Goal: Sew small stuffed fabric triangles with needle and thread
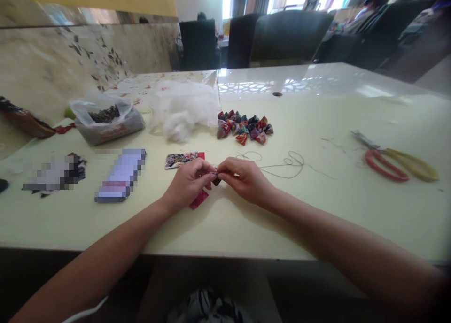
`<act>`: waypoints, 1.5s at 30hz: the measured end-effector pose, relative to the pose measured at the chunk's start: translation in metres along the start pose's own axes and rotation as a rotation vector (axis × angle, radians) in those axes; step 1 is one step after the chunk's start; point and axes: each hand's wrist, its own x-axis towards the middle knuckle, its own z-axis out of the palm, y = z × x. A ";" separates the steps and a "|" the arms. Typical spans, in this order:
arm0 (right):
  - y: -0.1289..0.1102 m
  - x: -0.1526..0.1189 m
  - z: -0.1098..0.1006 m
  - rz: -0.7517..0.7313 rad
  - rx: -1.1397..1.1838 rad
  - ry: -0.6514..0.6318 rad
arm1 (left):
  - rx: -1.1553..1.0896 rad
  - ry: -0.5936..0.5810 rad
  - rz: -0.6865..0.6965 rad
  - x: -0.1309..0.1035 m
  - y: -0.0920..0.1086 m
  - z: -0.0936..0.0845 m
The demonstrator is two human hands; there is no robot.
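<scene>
My left hand and my right hand meet over the table, fingertips pinched together on a small dark piece of fabric. Most of it is hidden by the fingers, and I cannot make out a needle. A long thin thread lies in loose loops to the right of my right hand. Below my left fingers shows a crimson fabric piece. Behind that hand lies a stack of flower-patterned fabric pieces, partly covered by it.
Small stuffed fabric shapes are heaped beyond my hands. Left of them stand a clear bag of white stuffing and a plastic bag of dried bits. A phone lies left; scissors with red and yellow handles lie right.
</scene>
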 end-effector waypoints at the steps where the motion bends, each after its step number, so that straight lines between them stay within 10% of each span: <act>1: 0.000 0.000 -0.001 0.001 0.009 0.001 | -0.005 -0.002 0.011 0.000 0.000 0.000; 14: 0.007 0.005 -0.010 0.039 0.082 0.056 | 0.340 0.140 0.416 0.008 -0.003 -0.015; 45: 0.015 0.004 -0.001 -0.150 0.035 -0.169 | 0.481 -0.280 0.341 0.008 0.003 -0.017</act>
